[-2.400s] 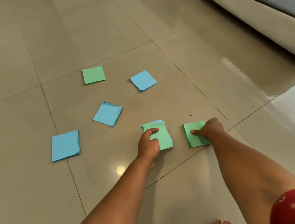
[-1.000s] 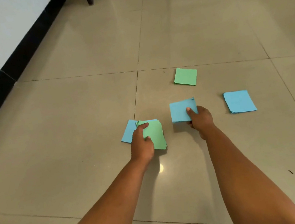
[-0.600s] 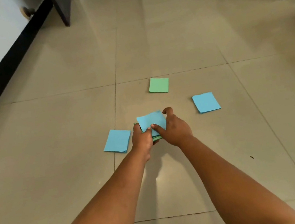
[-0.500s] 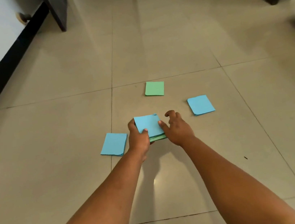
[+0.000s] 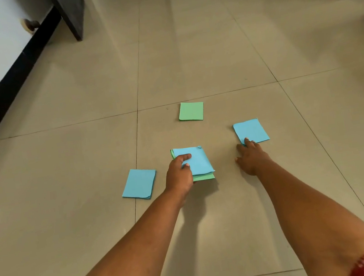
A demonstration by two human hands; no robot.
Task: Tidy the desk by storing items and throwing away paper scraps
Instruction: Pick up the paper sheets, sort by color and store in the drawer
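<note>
— Hands now? What changed?
— Right hand (image 5: 252, 159) has let go of the mixed blue-and-green paper stack (image 5: 197, 163), fingers spread, touching the right blue square paper (image 5: 250, 131) on the beige tiled floor (image 5: 88, 174).
— Left hand (image 5: 179, 173)?
— Pinching the stack, centre. Far green paper (image 5: 191, 111) and left blue paper (image 5: 139, 183) remain to collect.

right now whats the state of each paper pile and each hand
left hand: grips the gathered stack
gathered stack: blue sheet on top, green beneath, held just off the floor
right hand: open, fingertips touching the right blue pile
right blue pile: flat on the floor
left blue pile: flat, untouched
green pile: flat, untouched
</note>
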